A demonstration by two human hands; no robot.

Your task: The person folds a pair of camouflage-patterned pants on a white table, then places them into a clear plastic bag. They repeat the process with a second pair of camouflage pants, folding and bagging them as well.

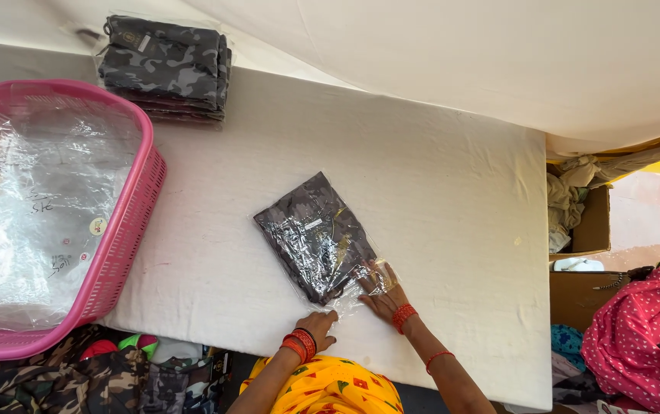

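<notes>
Packet: a dark grey camouflage garment folded flat in a clear plastic bag [316, 236] lies tilted near the middle of the white cloth-covered worktop [437, 176], its open plastic end toward 5 o'clock.
Right hand: the right hand [382, 291], red bangles at the wrist, lies flat with fingers [370, 270] spread wide on the packet's lower corner, pressing the loose plastic down; nothing is gripped.
Left hand: the left hand [320, 325], also with red bangles, sits at 6 o'clock from the packet, fingers curled narrow at the bag's near edge; whether they pinch the plastic I cannot tell.
Packet to fingers: the garment lies at 11 o'clock from both hands, the right fingertips on it, the left ones just at its plastic flap.
Stack: a pile of similar bagged camouflage garments [165, 67] rests at 11 o'clock, well apart.
Basket: a pink plastic basket [127, 230] holding clear plastic bags stands at 9 o'clock, overhanging the worktop's edge.
</notes>
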